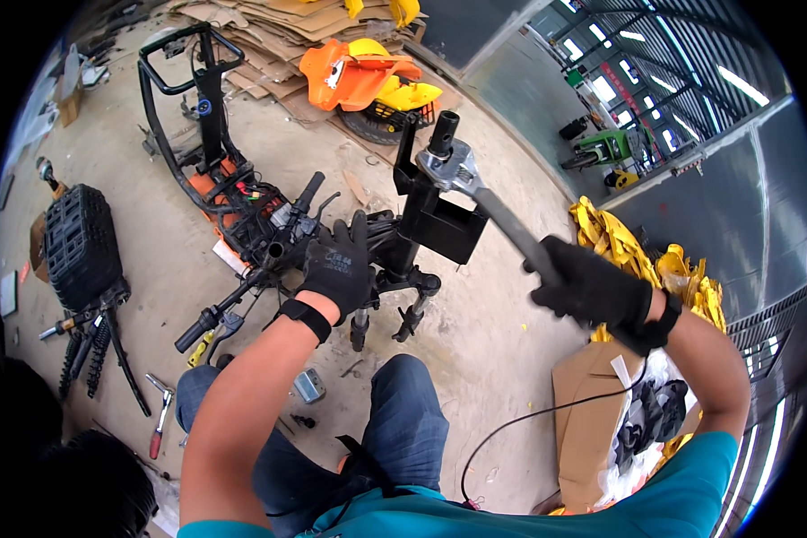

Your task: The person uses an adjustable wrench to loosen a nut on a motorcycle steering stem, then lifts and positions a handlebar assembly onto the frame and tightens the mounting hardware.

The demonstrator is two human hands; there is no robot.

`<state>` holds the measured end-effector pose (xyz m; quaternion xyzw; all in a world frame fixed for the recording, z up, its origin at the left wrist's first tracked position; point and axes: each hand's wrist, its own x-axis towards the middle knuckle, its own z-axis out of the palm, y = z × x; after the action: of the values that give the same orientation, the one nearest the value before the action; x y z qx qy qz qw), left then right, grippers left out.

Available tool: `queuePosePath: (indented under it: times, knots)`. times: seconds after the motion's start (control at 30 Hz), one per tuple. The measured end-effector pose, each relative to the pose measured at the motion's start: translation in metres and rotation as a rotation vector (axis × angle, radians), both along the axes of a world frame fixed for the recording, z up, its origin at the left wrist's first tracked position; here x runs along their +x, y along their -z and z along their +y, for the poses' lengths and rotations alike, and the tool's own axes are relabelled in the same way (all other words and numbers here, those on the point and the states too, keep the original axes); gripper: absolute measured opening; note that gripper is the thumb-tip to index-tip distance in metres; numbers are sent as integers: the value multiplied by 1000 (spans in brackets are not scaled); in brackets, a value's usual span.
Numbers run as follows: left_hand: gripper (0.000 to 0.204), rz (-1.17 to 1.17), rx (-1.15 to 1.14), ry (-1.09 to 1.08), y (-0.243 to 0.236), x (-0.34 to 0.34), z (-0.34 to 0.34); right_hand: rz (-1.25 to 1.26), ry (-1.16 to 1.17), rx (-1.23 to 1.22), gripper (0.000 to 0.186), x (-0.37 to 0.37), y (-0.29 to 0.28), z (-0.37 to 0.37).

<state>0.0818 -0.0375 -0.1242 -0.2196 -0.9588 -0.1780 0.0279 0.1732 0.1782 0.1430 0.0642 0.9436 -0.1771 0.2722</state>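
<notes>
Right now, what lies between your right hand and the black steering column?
In the head view, the adjustable wrench spans from the right hand to the black steering column.

Flattened cardboard point(269, 47), orange panel point(368, 82), distant green vehicle point(606, 145)

Bright o/head strip light point(742, 85), warped edges

Wrench point(511, 226) right of vehicle frame point(209, 125)
</notes>
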Motion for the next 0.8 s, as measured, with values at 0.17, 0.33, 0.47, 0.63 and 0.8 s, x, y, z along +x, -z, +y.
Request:
queuePosePath:
  times: [0.17,0.33,0.47,0.63,0.8]
  knots:
    - [84,-84,46,29,-11,0,4,199,147,-471,36,34,57,-96]
    - [76,-110,298,129,10,-13,-8,371,448,-1380,25,18,137,-176]
    - [76,-67,137,41,37,-23,-4,473,435,-1234,35,44,149,-186]
    - [77,57,113,37,9,1,-2,288,480,-1020,33,82,156,-97]
    - [77,43,135,32,6,2,-5,676,249,-256,24,61,112,25]
